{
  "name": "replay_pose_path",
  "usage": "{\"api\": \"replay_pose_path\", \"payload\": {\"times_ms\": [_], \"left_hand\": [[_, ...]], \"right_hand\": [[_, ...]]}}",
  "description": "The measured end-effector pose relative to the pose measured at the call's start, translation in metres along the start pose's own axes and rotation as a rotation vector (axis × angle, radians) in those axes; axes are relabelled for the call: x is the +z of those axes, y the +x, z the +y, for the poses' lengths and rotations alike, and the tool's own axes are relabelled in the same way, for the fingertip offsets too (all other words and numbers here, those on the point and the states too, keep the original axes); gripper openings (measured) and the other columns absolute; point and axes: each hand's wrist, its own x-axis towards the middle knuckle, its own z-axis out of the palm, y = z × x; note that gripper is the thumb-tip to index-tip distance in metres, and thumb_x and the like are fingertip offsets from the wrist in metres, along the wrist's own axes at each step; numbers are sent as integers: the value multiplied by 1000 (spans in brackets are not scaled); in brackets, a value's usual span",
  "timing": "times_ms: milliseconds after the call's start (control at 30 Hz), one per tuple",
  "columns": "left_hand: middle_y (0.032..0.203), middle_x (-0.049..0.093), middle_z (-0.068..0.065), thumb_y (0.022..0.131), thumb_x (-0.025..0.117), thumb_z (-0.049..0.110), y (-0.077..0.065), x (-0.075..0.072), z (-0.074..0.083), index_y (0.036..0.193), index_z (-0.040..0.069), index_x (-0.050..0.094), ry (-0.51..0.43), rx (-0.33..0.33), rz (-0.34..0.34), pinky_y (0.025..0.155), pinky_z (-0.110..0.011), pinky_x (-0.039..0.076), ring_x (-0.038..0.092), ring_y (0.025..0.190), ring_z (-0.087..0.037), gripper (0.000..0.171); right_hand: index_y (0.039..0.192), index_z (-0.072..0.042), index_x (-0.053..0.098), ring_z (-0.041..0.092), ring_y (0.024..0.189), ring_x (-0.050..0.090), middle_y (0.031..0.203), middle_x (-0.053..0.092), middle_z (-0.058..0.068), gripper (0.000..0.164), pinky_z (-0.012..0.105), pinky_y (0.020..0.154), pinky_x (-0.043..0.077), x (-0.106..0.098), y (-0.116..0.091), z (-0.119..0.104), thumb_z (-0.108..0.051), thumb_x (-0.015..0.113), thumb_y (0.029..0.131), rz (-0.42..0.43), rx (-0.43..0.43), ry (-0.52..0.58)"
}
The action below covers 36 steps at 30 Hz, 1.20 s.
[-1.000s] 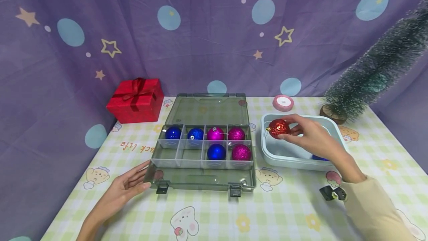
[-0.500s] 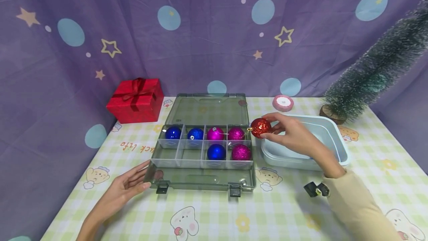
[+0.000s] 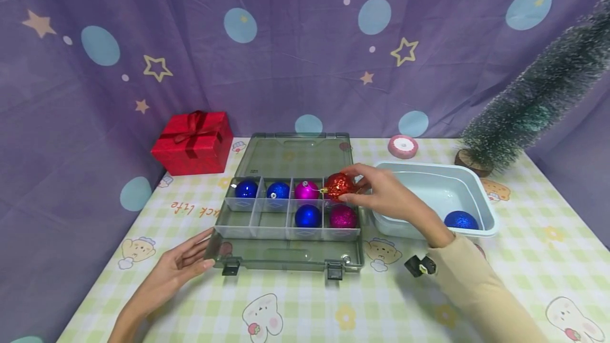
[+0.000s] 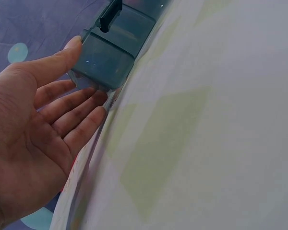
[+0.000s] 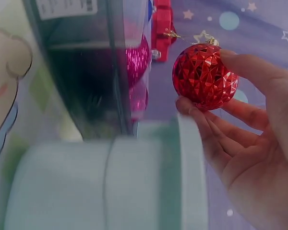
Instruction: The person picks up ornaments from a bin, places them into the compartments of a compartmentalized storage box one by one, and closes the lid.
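Note:
Between thumb and fingertips, my right hand (image 3: 388,195) pinches a red faceted Christmas ball (image 3: 339,187) with a gold cap. In the head view the ball overlaps the back right compartment of a smoky clear organizer box (image 3: 286,254); the right wrist view shows it raised higher than the box. Blue balls (image 3: 246,189) and magenta balls (image 3: 343,217) sit singly in several compartments. My left hand (image 3: 176,271) touches the box's front left corner, thumb at the edge and fingers fairly straight alongside, as the left wrist view also shows.
A pale blue tub (image 3: 424,195) with a blue glitter ball (image 3: 461,220) stands right of the box. Behind are a pink ribbon roll (image 3: 403,146) and a small frosted Christmas tree (image 3: 529,97). A red gift box (image 3: 193,144) stands at the back left.
My right hand has carried the red Christmas ball left from over the tub to over the box's right side, uncovering the blue ball in the tub. The left hand stays put.

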Motion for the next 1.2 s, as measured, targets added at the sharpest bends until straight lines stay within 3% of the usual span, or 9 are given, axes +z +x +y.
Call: {"api": "replay_pose_path", "payload": {"times_ms": [300,500,767,967,1200], "left_hand": [[154,42,-30,102,69,14,1,1,1,158,-3,36,-6,-8,-1,99,-15,46,49,125,9,67],[154,43,-30,102,68,14,1,1,0,158,-3,37,3,-6,-1,99,-15,46,50,124,8,67],[153,44,-29,102,69,15,2,1,-1,158,-1,39,13,-1,-3,96,-17,50,51,123,8,66],[154,43,-30,101,70,14,3,1,0,158,-2,37,-41,-15,-15,93,-22,54,54,123,6,67],[154,43,-29,102,68,16,0,0,1,158,-2,37,21,-19,3,96,-16,49,51,122,9,66]], "right_hand": [[136,-2,62,24,103,72,121,70,10,50,34,84,62,21,20,-10,-21,81,94,-66,-2,48],[136,-2,62,19,100,71,120,70,9,50,29,83,61,34,31,-15,-21,80,94,-102,-44,15],[136,1,60,17,97,71,122,68,13,48,22,79,60,52,46,-26,-19,78,96,-161,-78,58],[138,1,59,17,100,71,128,67,13,51,21,83,58,62,56,-32,-24,77,97,-174,-82,2],[137,-1,61,18,104,71,130,67,13,51,23,88,57,66,61,-34,-28,77,97,-176,-69,-23]]}}
